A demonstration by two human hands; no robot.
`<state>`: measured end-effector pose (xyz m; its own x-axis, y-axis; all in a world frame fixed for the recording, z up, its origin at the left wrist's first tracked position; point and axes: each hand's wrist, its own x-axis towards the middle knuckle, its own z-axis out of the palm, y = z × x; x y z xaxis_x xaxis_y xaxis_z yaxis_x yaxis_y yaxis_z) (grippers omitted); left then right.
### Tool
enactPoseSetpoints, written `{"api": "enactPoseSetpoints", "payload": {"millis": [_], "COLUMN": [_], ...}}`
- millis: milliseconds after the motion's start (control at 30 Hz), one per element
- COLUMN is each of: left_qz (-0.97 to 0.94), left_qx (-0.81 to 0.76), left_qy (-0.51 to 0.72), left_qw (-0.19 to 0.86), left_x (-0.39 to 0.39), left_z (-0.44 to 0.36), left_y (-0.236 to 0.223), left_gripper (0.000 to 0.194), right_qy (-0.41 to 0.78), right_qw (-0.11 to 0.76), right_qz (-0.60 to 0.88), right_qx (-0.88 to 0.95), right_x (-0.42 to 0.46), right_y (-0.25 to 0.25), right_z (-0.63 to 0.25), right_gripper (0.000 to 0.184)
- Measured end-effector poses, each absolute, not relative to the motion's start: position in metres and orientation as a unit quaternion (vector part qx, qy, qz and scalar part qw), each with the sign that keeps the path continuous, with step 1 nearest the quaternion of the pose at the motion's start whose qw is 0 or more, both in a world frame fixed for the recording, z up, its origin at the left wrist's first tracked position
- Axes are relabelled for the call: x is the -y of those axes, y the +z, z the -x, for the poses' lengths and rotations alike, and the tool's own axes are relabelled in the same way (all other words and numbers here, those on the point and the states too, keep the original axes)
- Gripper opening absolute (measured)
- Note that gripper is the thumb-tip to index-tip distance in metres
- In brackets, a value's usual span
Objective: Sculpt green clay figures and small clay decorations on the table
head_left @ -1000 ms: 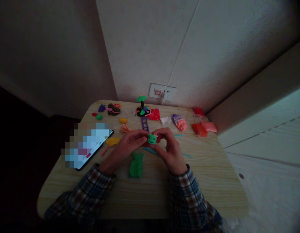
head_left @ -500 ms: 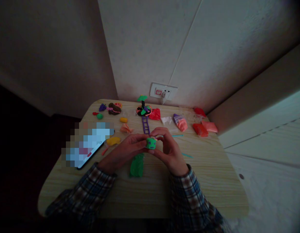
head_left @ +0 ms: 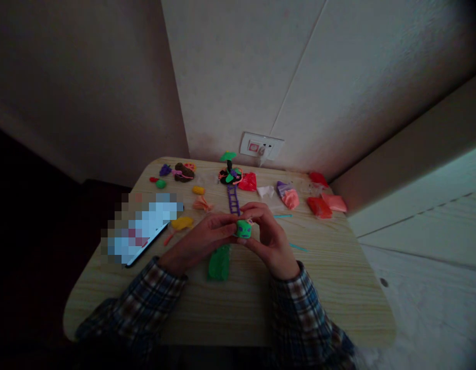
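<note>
Between my two hands is a small green clay head (head_left: 244, 229) with purple eyes and mouth and a bit of pink on top. My left hand (head_left: 209, 234) pinches its left side with thumb and fingers. My right hand (head_left: 267, 239) curls round the right side, thumb underneath and forefinger above. Just beyond them lies a purple clay ladder (head_left: 234, 199), leading up to a black clay base (head_left: 231, 177) that carries a green-topped tree. Below my left hand a green clay packet (head_left: 218, 263) rests on the table.
A phone (head_left: 145, 228) with a blurred screen lies at the left, near yellow clay (head_left: 182, 223). Brown clay (head_left: 183, 172) sits at the back left. Red packets (head_left: 319, 207) are at the back right. Thin blue strips (head_left: 298, 247) lie right of my hand. A wall socket (head_left: 261, 146) is behind.
The green head has turned slightly in my fingers and shows its face a little differently. The whole view has shifted slightly; both hands keep their grip.
</note>
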<state>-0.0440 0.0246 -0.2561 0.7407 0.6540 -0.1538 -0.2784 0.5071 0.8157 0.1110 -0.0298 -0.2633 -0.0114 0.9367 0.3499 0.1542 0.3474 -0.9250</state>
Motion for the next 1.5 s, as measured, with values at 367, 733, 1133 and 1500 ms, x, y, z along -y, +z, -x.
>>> {"api": "enactPoseSetpoints", "payload": {"millis": [367, 733, 1133, 1500], "left_qz": [-0.427, -0.547, -0.559, -0.884], "left_qx": [-0.230, -0.434, -0.441, -0.342], "left_qy": [0.284, 0.478, 0.502, 0.266], "left_qw": [0.827, 0.533, 0.490, 0.176], "left_x": [-0.023, -0.038, -0.047, -0.046], "left_z": [0.043, 0.050, 0.055, 0.119], "left_y": [-0.256, -0.256, -0.263, -0.257], "left_gripper": [0.023, 0.022, 0.027, 0.014], "right_qy": [0.337, 0.173, 0.119, 0.102], "right_qw": [0.555, 0.486, 0.340, 0.300], "right_qz": [0.451, 0.593, 0.682, 0.665], "right_qx": [0.612, 0.618, 0.637, 0.676], "right_x": [0.027, 0.027, 0.029, 0.033], "right_y": [-0.268, -0.290, -0.302, -0.303], "right_z": [-0.113, -0.131, -0.133, -0.140], "right_gripper": [0.024, 0.019, 0.019, 0.028]}}
